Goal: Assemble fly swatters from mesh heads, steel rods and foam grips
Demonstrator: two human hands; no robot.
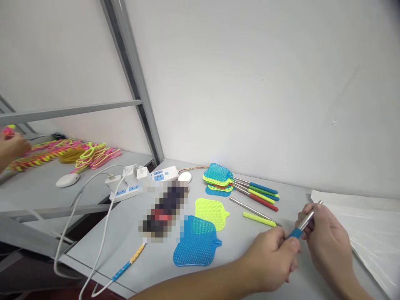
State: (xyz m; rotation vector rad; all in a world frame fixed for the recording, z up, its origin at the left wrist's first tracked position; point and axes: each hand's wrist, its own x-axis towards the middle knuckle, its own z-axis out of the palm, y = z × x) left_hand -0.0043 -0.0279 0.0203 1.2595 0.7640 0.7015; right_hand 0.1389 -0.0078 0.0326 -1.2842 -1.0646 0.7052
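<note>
Grip of the left hand (270, 260) is clasping a blue handle (295, 233), and the right hand (329, 239) is holding the metal rod (306, 220) extending from it, above the counter (236, 241). Near them, a loose rod (250, 208) and a yellow-green handle (259, 219) are lying side by side; a blue mesh head (195, 248) is partly overlapping a yellow-green mesh head (212, 212) farther left.

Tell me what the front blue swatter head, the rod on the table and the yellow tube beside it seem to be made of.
Blue swatter head: probably moulded plastic, slightly glossy, with regular small holes.
Rod: likely metal, smooth and shiny, given its silvery highlights.
Yellow tube: plastic or rubber, evenly coloured; I can't tell which.
</note>
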